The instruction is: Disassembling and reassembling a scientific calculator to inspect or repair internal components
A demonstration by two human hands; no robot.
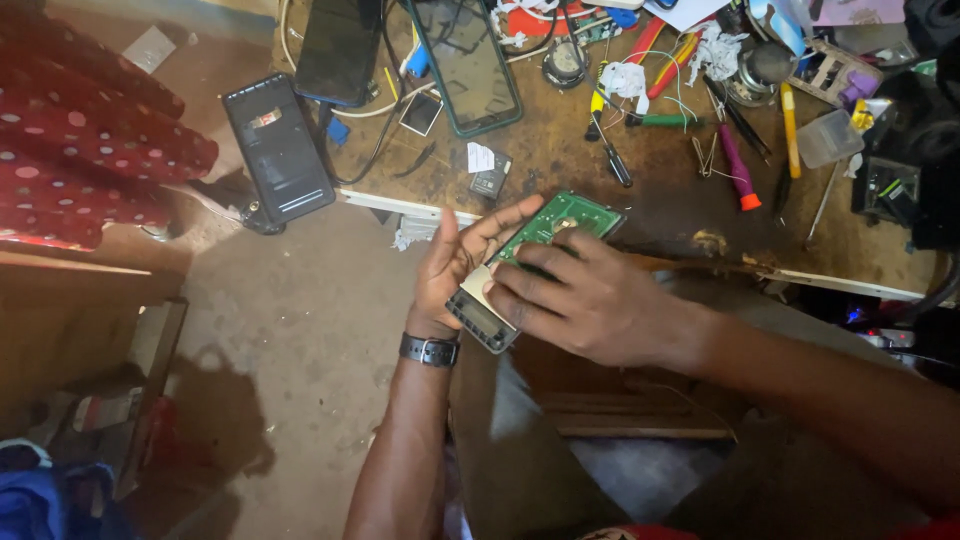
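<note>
My left hand [452, 262] cradles an opened small device from below: a green circuit board [562, 216] with a small grey display [482, 319] at its near end. A dark watch sits on that wrist. My right hand [585, 295] lies over the board, fingers pressing on its near half. Both hands hover just off the front edge of the wooden workbench [560, 140].
The workbench holds two dark phones [338, 45], a black device [277, 148] overhanging its left edge, screwdrivers [738, 165], wires, small parts and a clear plastic box [828, 136]. A red dotted cloth [85, 150] lies left. A wooden shelf [70, 320] and concrete floor are below.
</note>
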